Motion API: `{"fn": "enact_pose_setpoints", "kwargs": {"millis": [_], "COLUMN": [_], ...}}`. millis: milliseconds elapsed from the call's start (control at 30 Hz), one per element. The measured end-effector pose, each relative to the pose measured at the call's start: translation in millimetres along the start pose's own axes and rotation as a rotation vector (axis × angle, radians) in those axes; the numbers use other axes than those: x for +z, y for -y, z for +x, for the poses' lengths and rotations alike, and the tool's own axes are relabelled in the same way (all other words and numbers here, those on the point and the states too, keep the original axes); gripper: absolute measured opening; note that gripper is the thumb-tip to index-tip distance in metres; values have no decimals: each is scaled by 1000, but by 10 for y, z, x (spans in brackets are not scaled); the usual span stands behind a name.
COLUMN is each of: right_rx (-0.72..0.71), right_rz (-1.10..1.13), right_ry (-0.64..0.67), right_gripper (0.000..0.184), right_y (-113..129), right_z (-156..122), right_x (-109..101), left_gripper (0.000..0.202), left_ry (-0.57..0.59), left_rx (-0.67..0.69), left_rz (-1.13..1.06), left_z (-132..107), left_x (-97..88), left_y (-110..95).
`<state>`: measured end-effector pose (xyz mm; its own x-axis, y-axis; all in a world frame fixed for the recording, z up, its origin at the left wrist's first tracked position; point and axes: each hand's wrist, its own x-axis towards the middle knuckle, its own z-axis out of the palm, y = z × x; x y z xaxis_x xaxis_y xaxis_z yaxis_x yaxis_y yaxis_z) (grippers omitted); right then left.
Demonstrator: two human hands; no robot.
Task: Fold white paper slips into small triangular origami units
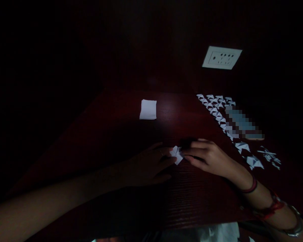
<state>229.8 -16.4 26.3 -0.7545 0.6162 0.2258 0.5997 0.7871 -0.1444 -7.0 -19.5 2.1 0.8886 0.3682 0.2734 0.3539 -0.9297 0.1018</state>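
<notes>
A small folded white paper piece [176, 154] lies on the dark red wooden table [121, 134], pinched between both hands. My left hand [148, 166] comes from the lower left, fingers together on the paper's left side. My right hand [208, 157] comes from the lower right, fingertips pressed on the paper's right side. Red bands and a metal bangle circle the right wrist. The scene is very dim.
A stack of white square sheets [148, 109] sits further back on the table. Several folded white paper pieces [215, 106] lie in rows at the right, with more [254, 162] nearer. A blurred flat object [243, 124] rests among them. A white wall socket [221, 57] is behind.
</notes>
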Motion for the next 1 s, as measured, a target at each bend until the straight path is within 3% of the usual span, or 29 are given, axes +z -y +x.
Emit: {"fn": "enact_pose_setpoints", "kwargs": {"millis": [167,400,600,1000], "right_rx": [-10,-20,-10,26], "right_rz": [29,-20,-68,-34], "right_ry": [92,68,101,76], "right_gripper": [26,24,20,20], "right_y": [64,83,82,80], "right_z": [31,52,49,53], "right_x": [31,56,59,51], "left_gripper": [42,38,39,40], "left_ry": [-15,11,36,-53], "left_rx": [-37,-1,-82,-118], "left_rz": [15,44,110,69], "left_z": [1,-1,-1,-3], "left_x": [-14,-21,7,56], "left_y": [2,-5,-22,-20]}}
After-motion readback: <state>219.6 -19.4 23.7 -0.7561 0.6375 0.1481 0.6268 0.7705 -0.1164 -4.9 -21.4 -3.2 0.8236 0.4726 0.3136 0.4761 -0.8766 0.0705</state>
